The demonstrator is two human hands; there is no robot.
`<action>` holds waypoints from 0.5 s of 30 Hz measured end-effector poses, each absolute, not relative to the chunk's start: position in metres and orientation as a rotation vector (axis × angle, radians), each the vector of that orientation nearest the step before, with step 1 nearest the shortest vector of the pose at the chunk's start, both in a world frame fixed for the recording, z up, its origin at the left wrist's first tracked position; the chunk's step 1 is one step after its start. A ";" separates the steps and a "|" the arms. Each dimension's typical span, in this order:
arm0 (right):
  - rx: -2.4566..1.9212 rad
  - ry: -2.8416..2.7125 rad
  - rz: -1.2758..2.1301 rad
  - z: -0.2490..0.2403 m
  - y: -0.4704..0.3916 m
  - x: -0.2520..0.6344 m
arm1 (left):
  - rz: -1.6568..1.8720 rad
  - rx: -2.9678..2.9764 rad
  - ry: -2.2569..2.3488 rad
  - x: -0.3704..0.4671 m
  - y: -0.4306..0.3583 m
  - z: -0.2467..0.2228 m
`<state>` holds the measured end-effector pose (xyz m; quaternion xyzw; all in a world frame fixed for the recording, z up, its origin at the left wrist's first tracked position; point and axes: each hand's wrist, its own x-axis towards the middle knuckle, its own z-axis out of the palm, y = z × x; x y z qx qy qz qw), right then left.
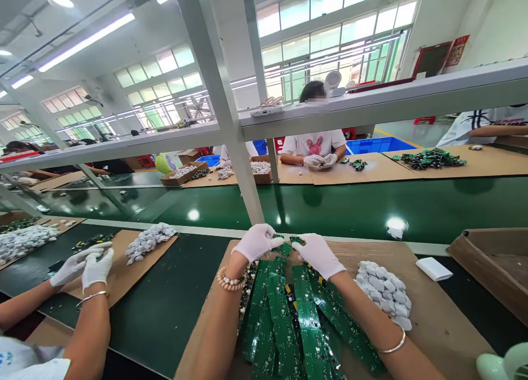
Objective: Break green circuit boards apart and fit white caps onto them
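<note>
My left hand [254,243], in a white glove, is closed with thumb and fingers on a small green circuit board [284,249]. My right hand [320,255], also gloved, pinches a small green board piece [296,240] just to the right of it. Whether the two pieces are joined cannot be made out. Below both hands, long green circuit board strips [277,314] lie overlapping on a cardboard sheet [429,314]. Right of my right forearm is a pile of white rounded pieces [381,289].
A folded white paper [434,269] and a cardboard box [495,270] lie to the right. A co-worker's gloved hands [97,264] work at the left, beside more white pieces [150,241]. A metal post [231,121] and green conveyor [350,209] stand ahead.
</note>
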<state>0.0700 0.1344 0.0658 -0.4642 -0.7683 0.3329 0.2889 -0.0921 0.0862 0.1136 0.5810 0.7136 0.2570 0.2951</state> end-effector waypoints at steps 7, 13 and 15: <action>-1.143 -2.163 0.967 0.057 0.131 0.067 | 0.364 1.678 2.006 -0.120 0.086 0.115; -1.075 -2.178 1.006 0.064 0.132 0.072 | 0.128 1.631 2.133 -0.130 0.071 0.107; -1.064 -2.189 1.028 0.067 0.132 0.074 | 0.042 1.569 2.203 -0.129 0.059 0.094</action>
